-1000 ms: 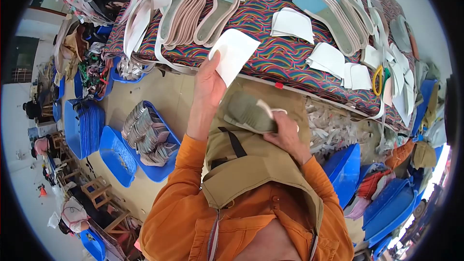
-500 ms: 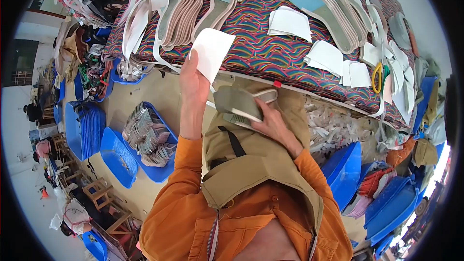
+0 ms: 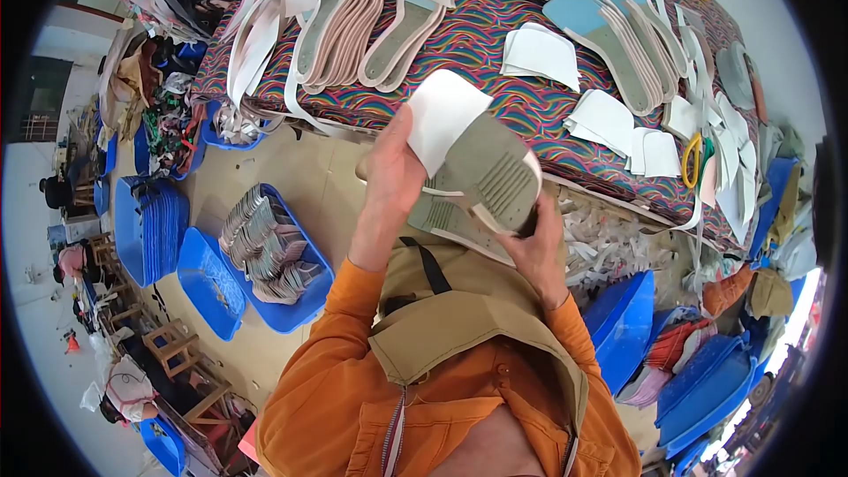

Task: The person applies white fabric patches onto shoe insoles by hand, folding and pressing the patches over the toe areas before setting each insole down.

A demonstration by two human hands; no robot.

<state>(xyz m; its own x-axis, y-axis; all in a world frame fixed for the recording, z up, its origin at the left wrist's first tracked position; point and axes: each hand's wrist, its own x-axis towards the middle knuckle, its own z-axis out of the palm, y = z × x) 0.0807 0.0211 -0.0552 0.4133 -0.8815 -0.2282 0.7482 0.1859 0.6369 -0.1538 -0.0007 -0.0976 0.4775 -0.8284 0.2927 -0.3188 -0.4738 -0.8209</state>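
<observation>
My left hand is closed on a white curved piece, thumb on its left edge. My right hand grips a grey-green sole with pale edges and ridges, lifted and tilted. The sole's upper left part meets or overlaps the white piece. A second grey-green sole lies beneath it, over my lap, partly hidden. On the patterned table beyond are stacked pink-edged soles, blue-topped soles and white pieces like the held one.
Yellow-handled scissors lie at the table's right among white strips. A blue basket of stacked grey pieces stands on the floor at left, beside another blue basket. At right are more blue baskets and plastic scraps.
My right hand has raised a sole and turned it up beside the white piece. My left hand has moved right with that piece, so the two hands are closer together.
</observation>
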